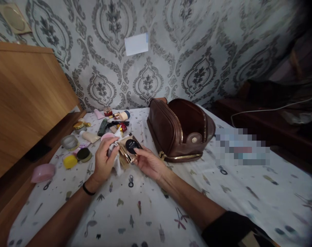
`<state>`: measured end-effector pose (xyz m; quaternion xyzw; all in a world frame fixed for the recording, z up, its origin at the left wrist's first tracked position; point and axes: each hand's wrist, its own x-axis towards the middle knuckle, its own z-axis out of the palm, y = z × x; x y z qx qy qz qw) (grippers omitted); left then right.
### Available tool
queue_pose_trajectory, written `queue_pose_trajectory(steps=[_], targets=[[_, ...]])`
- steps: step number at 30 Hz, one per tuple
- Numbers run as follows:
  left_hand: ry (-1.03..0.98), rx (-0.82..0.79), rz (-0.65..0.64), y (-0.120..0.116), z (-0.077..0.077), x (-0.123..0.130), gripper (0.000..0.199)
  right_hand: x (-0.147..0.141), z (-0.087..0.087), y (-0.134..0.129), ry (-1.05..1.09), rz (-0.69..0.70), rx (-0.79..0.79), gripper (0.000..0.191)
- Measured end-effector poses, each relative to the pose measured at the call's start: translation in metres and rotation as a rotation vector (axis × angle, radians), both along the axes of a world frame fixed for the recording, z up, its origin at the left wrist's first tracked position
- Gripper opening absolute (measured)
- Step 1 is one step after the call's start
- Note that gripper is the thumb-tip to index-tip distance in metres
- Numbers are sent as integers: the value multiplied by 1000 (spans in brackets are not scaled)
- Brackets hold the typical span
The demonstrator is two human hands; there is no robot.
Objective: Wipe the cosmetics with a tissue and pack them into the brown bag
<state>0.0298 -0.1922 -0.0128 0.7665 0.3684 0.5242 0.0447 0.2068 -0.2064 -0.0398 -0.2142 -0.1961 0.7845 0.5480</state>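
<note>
My right hand [149, 164] grips a gold square makeup compact [129, 145] with a round black label, thumb on its top face. My left hand [105, 159] is closed at the compact's left side, around a crumpled white cloth or tissue [116, 164] that hangs below it. How much of the cloth touches the compact is hidden by the fingers. Just right of the hands stands a brown makeup bag [163, 127], its top unzipped and its dark inside showing. Behind my left hand, a pink round item [107, 136] is partly covered.
Several cosmetics lie at the back left, among them a dark green tube [102, 127], a cream tube [89, 137] and a jar with a blue lid [124, 115]. Nearer are a yellow jar [70, 160] and a pink container [43, 172]. A wooden cabinet [30, 103] borders the left.
</note>
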Motion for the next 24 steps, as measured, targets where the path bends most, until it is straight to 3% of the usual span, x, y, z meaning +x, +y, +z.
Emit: queue_pose_trajectory(steps=[6,12,16,24], targets=[[74,9,-32,-1,-3,-2,33,-3,4,-4,-22,23,9,50],[212,-28,-96,2,-13,-4,76,-3,0,0,66,-50,-45,59],[230,3,-39,2,-16,-1,63,-4,0,1,90,-75,-53,56],[117,32,-41,-3,-9,2,31,-1,-5,5,77,-100,-67,28]])
